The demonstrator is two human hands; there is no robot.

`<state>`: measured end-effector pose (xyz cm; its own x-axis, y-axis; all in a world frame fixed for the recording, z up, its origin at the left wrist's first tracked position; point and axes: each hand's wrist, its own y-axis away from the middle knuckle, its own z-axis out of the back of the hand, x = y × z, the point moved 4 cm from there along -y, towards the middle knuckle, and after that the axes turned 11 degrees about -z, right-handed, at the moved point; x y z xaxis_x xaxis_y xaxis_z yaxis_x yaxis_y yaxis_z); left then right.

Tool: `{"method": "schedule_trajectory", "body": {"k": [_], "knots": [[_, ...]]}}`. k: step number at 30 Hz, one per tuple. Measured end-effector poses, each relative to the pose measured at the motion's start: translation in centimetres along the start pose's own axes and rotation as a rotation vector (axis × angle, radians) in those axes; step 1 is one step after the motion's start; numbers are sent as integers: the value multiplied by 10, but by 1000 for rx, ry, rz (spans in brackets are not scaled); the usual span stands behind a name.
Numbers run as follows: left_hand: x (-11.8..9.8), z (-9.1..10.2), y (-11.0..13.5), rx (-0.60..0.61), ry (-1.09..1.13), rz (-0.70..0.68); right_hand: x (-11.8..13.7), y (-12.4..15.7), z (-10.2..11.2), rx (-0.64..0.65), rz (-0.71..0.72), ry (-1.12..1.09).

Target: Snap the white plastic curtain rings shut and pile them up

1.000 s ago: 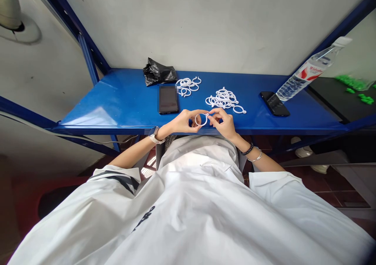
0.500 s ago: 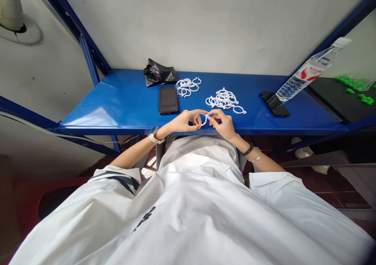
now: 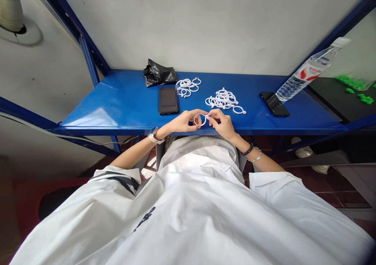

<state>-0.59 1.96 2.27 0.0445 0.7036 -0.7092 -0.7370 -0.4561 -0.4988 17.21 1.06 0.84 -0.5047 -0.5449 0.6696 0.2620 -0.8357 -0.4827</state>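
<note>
I see soft light, a white shine on the blue table point(image 3: 126, 98), and the white shirt point(image 3: 188, 202) stretched and blurry near the edge.

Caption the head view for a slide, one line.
Left hand and right hand hold one white ring at the near edge of a blue table; two ring clusters lie beyond.

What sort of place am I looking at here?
Probably a small workshop: there's a blue bench against a bare wall, heaped white rings on it, and green pieces on a neighbouring dark surface.
</note>
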Motion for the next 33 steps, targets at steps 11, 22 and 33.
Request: {"method": "schedule_trajectory", "body": {"k": [11, 22, 33], "knots": [[-1, 0, 0, -2, -30, -2, 0, 0, 0, 9, 6, 48], [0, 2, -1, -91, -98, 1, -2, 0, -3, 25, 17, 58], [2, 3, 2, -156, -350, 17, 1, 1, -1, 4, 26, 41]]}}
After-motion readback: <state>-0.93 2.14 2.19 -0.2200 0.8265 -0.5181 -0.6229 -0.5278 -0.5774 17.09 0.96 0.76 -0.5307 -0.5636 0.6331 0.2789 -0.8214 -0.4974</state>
